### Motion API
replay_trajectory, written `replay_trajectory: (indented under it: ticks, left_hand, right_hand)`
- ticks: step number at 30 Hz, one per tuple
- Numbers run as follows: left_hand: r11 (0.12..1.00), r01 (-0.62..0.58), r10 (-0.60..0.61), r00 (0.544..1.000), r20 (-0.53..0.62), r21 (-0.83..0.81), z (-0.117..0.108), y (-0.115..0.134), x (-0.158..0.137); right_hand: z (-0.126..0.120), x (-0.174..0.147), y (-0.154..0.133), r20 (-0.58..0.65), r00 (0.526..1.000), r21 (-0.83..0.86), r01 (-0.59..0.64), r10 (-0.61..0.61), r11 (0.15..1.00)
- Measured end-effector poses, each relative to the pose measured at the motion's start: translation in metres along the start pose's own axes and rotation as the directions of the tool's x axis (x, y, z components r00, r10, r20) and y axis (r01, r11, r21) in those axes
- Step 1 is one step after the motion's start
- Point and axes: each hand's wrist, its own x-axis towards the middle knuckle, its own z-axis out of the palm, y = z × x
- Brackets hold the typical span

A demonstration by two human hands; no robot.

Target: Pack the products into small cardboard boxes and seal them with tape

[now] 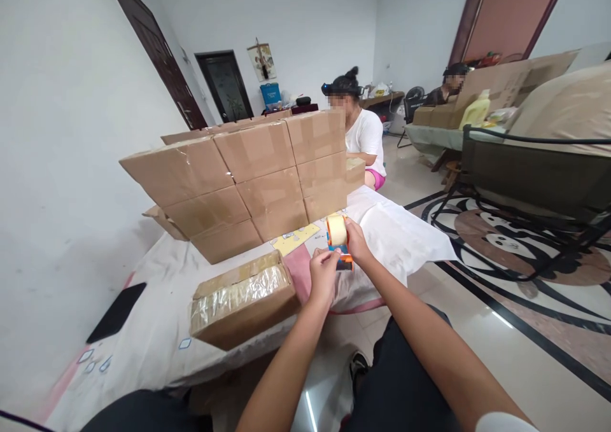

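Observation:
A tape dispenser (337, 233) with a roll of pale yellow tape and orange and blue parts is held up in front of me, over the table edge. My right hand (356, 241) grips its right side. The fingers of my left hand (324, 268) are pinched together at its lower left, by the blue part; whether they hold the tape's end is too small to tell. Left of my hands lies a cardboard box (243, 301), its top covered with shiny clear tape.
Stacked cardboard boxes (258, 177) form a wall across the table's far side. A black tablet-like slab (117, 312) lies at the left on the white cloth (162, 292). A person in a white shirt (370, 133) sits behind the stack; another person (443, 88) is farther right, beyond a dark chair (525, 171).

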Motion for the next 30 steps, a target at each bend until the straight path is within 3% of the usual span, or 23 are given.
replay_trajectory:
  ticks: [5, 8, 11, 19, 24, 30]
  left_hand:
    - [0.998, 0.057, -0.057, 0.998, -0.029, -0.017, 0.007, 0.001, -0.030]
    - [0.998, 0.062, -0.061, 0.998, -0.032, 0.021, 0.005, -0.001, -0.045]
    - [0.997, 0.037, -0.034, 0.999, -0.035, 0.072, -0.002, -0.002, -0.048]
    - [0.982, -0.042, 0.049, 0.998, -0.033, 0.181, -0.015, 0.001, -0.052]
    - [0.980, -0.074, 0.078, 0.997, -0.016, 0.186, -0.014, 0.011, -0.060]
    - [0.982, -0.080, 0.079, 0.997, 0.013, 0.169, -0.014, 0.017, -0.063]
  right_hand:
    - [-0.012, 0.003, -0.003, -0.129, 0.988, -0.026, 0.081, -0.083, 0.996]
    - [-0.016, 0.010, -0.004, -0.237, 0.968, -0.011, 0.085, -0.085, 0.996]
    - [-0.014, 0.013, -0.005, -0.266, 0.962, 0.033, 0.072, -0.061, 0.997]
    - [0.001, 0.004, -0.018, -0.219, 0.975, 0.155, 0.004, 0.031, 0.988]
    - [0.007, -0.005, -0.028, -0.135, 0.990, 0.144, -0.016, 0.036, 0.990]
    - [0.004, -0.002, -0.019, -0.070, 0.996, 0.070, -0.043, 0.048, 0.997]
